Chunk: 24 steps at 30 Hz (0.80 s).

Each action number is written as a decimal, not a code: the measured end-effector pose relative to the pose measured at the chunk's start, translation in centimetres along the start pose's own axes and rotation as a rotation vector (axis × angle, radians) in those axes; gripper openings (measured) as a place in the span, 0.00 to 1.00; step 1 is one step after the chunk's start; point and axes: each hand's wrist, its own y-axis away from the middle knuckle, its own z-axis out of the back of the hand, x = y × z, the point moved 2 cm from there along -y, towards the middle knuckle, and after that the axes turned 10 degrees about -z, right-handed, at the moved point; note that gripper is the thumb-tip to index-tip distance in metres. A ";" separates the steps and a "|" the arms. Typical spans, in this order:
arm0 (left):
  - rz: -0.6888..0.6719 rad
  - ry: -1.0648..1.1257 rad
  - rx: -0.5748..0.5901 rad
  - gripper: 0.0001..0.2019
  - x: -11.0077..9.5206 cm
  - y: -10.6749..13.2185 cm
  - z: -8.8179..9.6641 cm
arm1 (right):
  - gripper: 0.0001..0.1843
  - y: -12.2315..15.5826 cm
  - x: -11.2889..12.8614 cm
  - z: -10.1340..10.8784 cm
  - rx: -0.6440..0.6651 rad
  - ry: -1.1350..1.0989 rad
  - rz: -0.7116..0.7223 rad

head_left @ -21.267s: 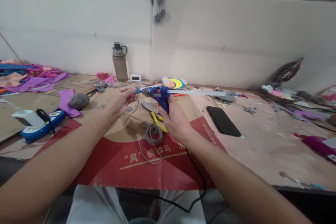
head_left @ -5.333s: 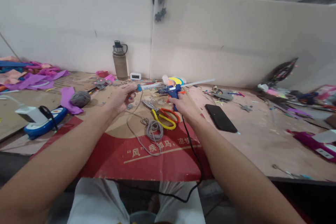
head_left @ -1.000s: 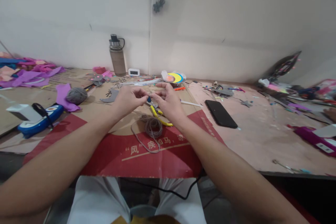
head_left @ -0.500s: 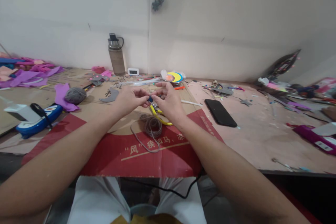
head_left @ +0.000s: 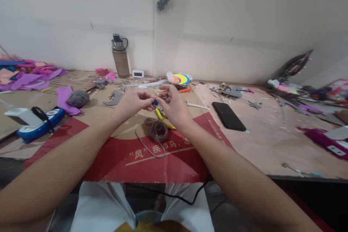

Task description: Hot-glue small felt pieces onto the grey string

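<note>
A small dark blue piece (head_left: 155, 102) sits between the fingertips of both hands, too small for me to name. My left hand (head_left: 137, 100) pinches it from the left, fingers closed. From the other side my right hand (head_left: 174, 103) has thumb and fingers curled close around the same piece. Just beneath the hands lie yellow-handled pliers (head_left: 165, 119), partly hidden by my right hand. Nearer to me a loose coil of grey yarn (head_left: 158, 131) rests on the red and brown cardboard (head_left: 114, 163), one strand looping to the left.
Beyond the hands stand a water bottle (head_left: 120, 58) and a small white clock (head_left: 138, 74). A black phone (head_left: 228, 116) lies to the right. On the left are a grey yarn ball (head_left: 78, 98), a blue power strip (head_left: 40, 127) and purple scraps (head_left: 38, 79). A magenta power strip (head_left: 323, 141) lies far right.
Both hands keep almost the same place and hold on the small blue piece. Only slight finger movement shows; the things on the table stay put.
</note>
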 end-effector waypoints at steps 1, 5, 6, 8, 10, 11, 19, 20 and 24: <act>-0.006 -0.004 -0.004 0.02 0.0 0.0 0.0 | 0.15 0.0 0.0 0.0 0.003 0.017 0.025; -0.033 -0.033 -0.038 0.03 0.3 -0.1 0.2 | 0.15 0.1 0.0 -0.2 0.005 0.045 0.042; -0.039 -0.042 -0.053 0.03 0.3 -0.1 0.2 | 0.16 0.1 0.0 -0.3 0.004 0.036 0.034; -0.054 -0.040 -0.085 0.03 0.5 -0.1 0.2 | 0.17 0.2 0.0 -0.4 -0.004 0.007 0.009; -0.072 -0.011 -0.113 0.03 0.7 -0.1 0.2 | 0.18 0.3 0.0 -0.5 -0.019 -0.025 -0.028; -0.077 0.008 -0.127 0.04 0.8 -0.2 0.1 | 0.18 0.3 0.0 -0.6 -0.030 -0.038 -0.049; -0.072 0.146 -0.157 0.05 1.3 -0.2 0.0 | 0.15 0.2 0.1 -0.5 -0.099 -0.052 -0.115; -0.074 0.166 -0.160 0.05 1.3 -0.2 -0.1 | 0.15 0.2 0.1 -0.5 -0.101 -0.051 -0.123; -0.057 0.220 -0.161 0.04 1.1 -0.2 -0.2 | 0.15 0.1 0.1 -0.5 -0.103 -0.075 -0.150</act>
